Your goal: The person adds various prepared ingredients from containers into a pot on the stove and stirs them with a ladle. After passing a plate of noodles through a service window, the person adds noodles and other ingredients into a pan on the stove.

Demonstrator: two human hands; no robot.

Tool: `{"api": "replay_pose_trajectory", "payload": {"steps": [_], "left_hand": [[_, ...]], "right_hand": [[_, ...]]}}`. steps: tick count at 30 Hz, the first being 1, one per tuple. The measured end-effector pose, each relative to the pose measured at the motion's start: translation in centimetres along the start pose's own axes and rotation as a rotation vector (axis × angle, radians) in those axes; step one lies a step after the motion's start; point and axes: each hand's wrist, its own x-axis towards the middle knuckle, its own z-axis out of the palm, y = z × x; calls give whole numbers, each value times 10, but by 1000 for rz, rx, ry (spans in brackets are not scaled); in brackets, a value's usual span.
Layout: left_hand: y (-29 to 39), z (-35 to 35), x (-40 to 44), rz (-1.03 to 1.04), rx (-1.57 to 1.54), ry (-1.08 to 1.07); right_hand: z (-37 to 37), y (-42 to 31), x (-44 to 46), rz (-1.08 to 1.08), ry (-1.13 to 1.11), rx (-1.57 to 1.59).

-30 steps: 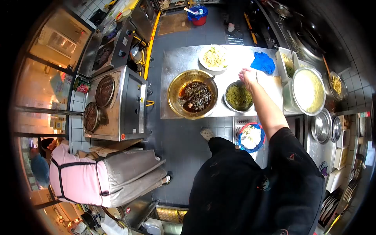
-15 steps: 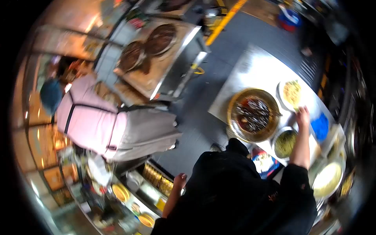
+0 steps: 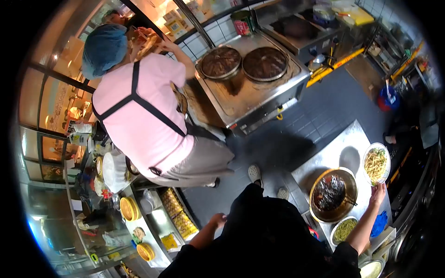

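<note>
My right hand [image 3: 378, 192] grips the near rim of a white bowl [image 3: 366, 172] of pale noodle-like strips with green bits. The bowl appears raised, at the far right edge of a steel table [image 3: 320, 162]; a round shadow falls on the table to its left. A large brass-coloured basin [image 3: 354, 185] of dark, glossy food stands nearby with utensil handles over its rim. Close to my right forearm is a bowl of green shreds [image 3: 345, 230]. My left hand [image 3: 218, 220] hangs loosely at my side, seemingly holding nothing, near a tray of yellow food [image 3: 178, 211].
A co-worker in a pink shirt [image 3: 143, 111] stands to the left, facing a window. Beyond is a steel cooker with two round dark plates [image 3: 264, 64]. A blue cloth [image 3: 379, 224] lies by my right forearm. Bamboo steamers [image 3: 130, 209] sit on the left counter.
The bowl of pale strips has shifted away from its place beside the basin, now in my right hand. My view has swung left, showing more of the co-worker and cooker.
</note>
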Motion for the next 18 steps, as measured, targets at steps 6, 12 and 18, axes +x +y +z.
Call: {"api": "replay_pose_trajectory", "payload": {"steps": [6,12,18], "left_hand": [[-38,-41,53,10,-224,-7],[-75,-56,89,151,-73,38],[-60,-47,64,63,-113,46]], "right_hand": [[126,-16,22,-18,-184,1],[330,-32,9,29,-284,53],[521,-46,-45,74,-451,-83]]}}
